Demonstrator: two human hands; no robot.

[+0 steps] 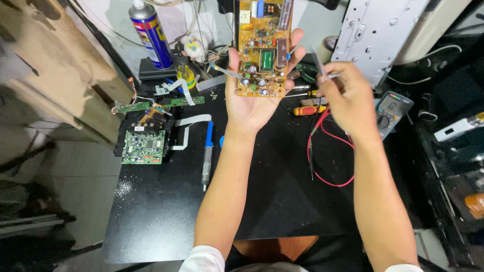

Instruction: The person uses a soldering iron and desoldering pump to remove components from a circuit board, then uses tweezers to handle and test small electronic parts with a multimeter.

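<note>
While the black work surface [166, 211] spreads out below your arms, what matters sits above its far edge: the long amber circuit board [263, 48], studded with capacitors and a green-wound transformer, stands with its long axis running straight away from you, its upper end cut off by the top of the view. Your left hand [254, 95] cradles it from beneath, palm up and fingers spread along both long edges, so the component side faces you. Your right hand [348, 98] hovers just beside the board's right edge, closed in a pinch around a thin grey metal probe [318, 64] whose tip leans toward the board without touching it, as far as I can tell. Of your 2 hands, the right is the free one nearest the components. Beneath it lie a grey handheld multimeter [393, 111] and looping red test lead [330, 151].
</note>
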